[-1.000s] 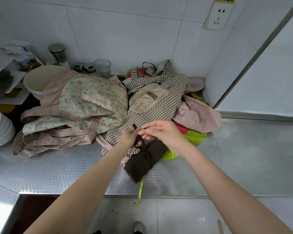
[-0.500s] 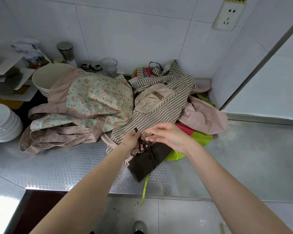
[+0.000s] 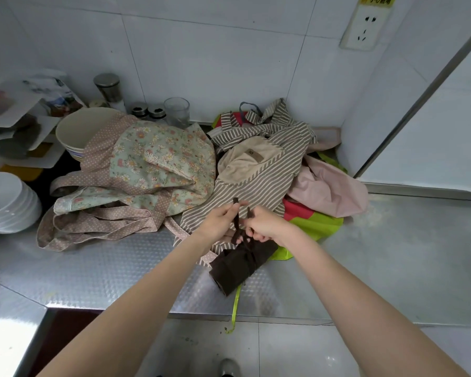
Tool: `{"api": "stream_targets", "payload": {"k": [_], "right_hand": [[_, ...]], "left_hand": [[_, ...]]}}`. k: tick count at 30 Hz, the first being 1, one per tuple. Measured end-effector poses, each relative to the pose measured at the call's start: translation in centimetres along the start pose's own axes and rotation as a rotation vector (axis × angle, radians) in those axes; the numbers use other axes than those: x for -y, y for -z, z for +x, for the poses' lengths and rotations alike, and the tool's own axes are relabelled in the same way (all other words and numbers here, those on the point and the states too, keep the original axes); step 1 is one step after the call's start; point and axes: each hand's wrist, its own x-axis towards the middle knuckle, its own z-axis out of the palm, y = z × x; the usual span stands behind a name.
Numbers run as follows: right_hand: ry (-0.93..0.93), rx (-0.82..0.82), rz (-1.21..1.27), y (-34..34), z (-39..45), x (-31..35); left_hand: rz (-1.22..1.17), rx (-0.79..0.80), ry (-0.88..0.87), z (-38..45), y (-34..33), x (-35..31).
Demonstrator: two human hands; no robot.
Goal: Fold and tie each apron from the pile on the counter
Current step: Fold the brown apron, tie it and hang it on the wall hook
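A dark brown apron [image 3: 237, 266] lies rolled into a bundle at the front of the steel counter [image 3: 114, 270]. Its thin brown straps [image 3: 236, 213] rise from the bundle between my hands. My left hand [image 3: 220, 221] pinches one strap end, which sticks up above the fingers. My right hand [image 3: 267, 227] grips the other strap just above the bundle. Behind lies the pile: a floral apron [image 3: 152, 164] with dotted pink trim, a striped brown-and-beige apron [image 3: 259, 175], a pale pink one [image 3: 332, 189] and a lime green one [image 3: 318, 224].
A stack of white plates [image 3: 6, 202] sits at the far left. A large cream bowl [image 3: 85, 129], metal shakers [image 3: 147, 111] and a glass [image 3: 176, 111] stand by the tiled wall. A lime strap [image 3: 235, 308] hangs over the counter's front edge.
Both hands have drawn slightly apart and the brown strap ends now stand up between them. The brown bundle looks more tightly cinched.
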Motion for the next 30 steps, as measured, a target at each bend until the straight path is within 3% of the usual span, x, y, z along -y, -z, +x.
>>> {"api": "stream_targets", "payload": {"k": [6, 8, 10, 13, 16, 19, 22, 28, 30], "right_hand": [[-0.005, 0.208, -0.379, -0.7, -0.8, 1.9], [0.052, 0.13, -0.503, -0.8, -0.7, 1.9], [0.124, -0.079, -0.512, -0.7, 0.0, 1.4], [0.035, -0.219, -0.153, -0.2, 0.9, 0.6], [-0.045, -0.049, 0.404, 0.9, 0.5, 0.0], [0.03, 0.119, 0.493, 1.9, -0.1, -0.1], [0.177, 0.11, 0.276, 2.6, -0.3, -0.1], [0.431, -0.237, -0.746, 3.1, -1.2, 1.6], [0.496, -0.35, -0.949, 2.4, -1.6, 1.7]], "left_hand": [[0.152, 0.035, -0.015, -0.1, -0.1, 0.0], [0.13, 0.053, 0.02, -0.4, -0.1, -0.3], [0.079, 0.078, 0.06, -0.7, -0.3, -0.5], [0.043, 0.112, 0.048, -0.5, 0.3, 0.5], [0.06, 0.093, 0.018, -0.3, 0.9, 2.2], [-0.015, 0.059, 0.011, 0.0, 0.8, 2.6], [-0.079, 0.096, 0.047, 0.3, 0.5, 2.2], [-0.194, 0.056, 0.137, 0.8, -0.3, 1.3], [-0.235, 0.049, 0.177, 1.0, -0.6, 1.3]]}}
